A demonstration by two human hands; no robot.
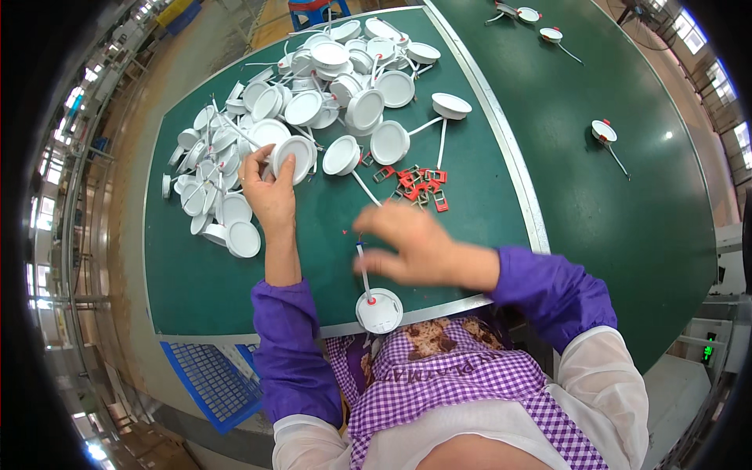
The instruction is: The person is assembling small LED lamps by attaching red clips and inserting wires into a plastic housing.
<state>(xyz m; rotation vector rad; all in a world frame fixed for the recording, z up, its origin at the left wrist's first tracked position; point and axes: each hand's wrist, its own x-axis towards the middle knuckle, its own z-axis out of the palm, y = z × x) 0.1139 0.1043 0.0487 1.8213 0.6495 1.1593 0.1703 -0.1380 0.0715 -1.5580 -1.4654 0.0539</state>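
My left hand (270, 188) grips the rim of a round white downlight (294, 159) at the front of a large heap of similar downlights (313, 86). The thumb lies on its face and the fingers reach behind it. My right hand (411, 244), smeared by motion, hovers over the near part of the table beside the cable (363, 270) of another downlight (381, 312). That one lies back up at the table's front edge, its white cable pointing away from me. Whether my right fingers touch the cable cannot be made out. Several red clips with metal springs (423, 185) lie beyond my right hand.
A green table (329, 270) with a pale metal edge carries everything. To the right runs a green conveyor belt (564, 133) with a few downlights, one of them (603, 131) at mid-length. A blue plastic basket (215, 384) stands below the table at lower left. A blue stool (317, 9) is behind.
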